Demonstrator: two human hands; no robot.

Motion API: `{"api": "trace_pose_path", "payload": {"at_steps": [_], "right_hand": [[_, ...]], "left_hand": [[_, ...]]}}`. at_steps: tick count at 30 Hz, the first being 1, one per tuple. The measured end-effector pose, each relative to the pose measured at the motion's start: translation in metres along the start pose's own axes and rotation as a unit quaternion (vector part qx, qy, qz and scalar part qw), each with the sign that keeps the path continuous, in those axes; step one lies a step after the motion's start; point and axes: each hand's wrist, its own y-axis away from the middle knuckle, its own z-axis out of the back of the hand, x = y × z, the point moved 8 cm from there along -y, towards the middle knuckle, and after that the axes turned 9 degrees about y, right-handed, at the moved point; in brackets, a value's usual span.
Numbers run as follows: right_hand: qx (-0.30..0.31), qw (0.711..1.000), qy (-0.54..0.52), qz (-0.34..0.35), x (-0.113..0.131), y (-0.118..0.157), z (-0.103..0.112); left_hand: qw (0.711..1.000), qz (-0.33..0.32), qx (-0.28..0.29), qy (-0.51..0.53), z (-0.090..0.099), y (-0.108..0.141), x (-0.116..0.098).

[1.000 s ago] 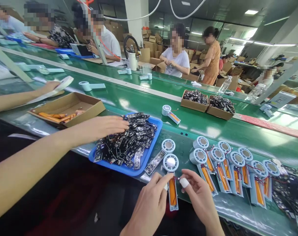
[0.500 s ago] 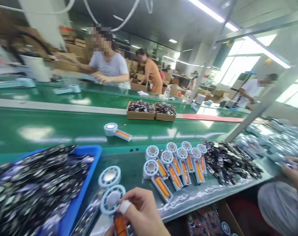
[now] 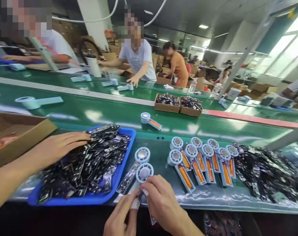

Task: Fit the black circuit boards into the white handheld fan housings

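A light-blue handheld fan [image 3: 144, 172] with a round silver-centred head lies at the front edge of the table, its handle mostly covered by my hands. My right hand [image 3: 163, 203], white tape on a finger, is closed around the handle just below the head. Pressed against it from the left, my left hand [image 3: 123, 213] pinches at the same handle; the exact spot between the fingertips is hidden. Behind lies another fan [image 3: 142, 154], with a long circuit board [image 3: 128, 177] beside it. To the right, several open fans [image 3: 198, 164] show orange batteries.
Another person's arm [image 3: 53, 147] reaches from the left over a blue tray [image 3: 131, 141] heaped with circuit boards. A pile of boards [image 3: 259, 170] lies at right. A cardboard box [image 3: 41, 131] stands at left. One fan [image 3: 145, 118] sits on the green conveyor [image 3: 102, 113]; people work beyond it.
The view has swung left. My left hand has come up beside my right at the fan's handle. Another person's arm now reaches into the blue tray.
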Motion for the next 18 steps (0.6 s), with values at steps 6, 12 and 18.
{"api": "trace_pose_path", "payload": {"at_steps": [6,12,18], "right_hand": [[-0.002,0.993,-0.107,-0.04,-0.011,-0.001,-0.001],[-0.004,0.976,-0.165,-0.141,-0.028,0.003,0.0],[0.036,0.972,-0.157,-0.171,-0.027,0.001,0.002]], "left_hand": [[0.986,0.142,-0.034,0.081,-0.002,0.005,0.01],[0.968,0.187,-0.112,0.128,0.0,0.004,-0.001],[0.971,0.182,-0.109,0.106,0.001,0.002,-0.001]]}}
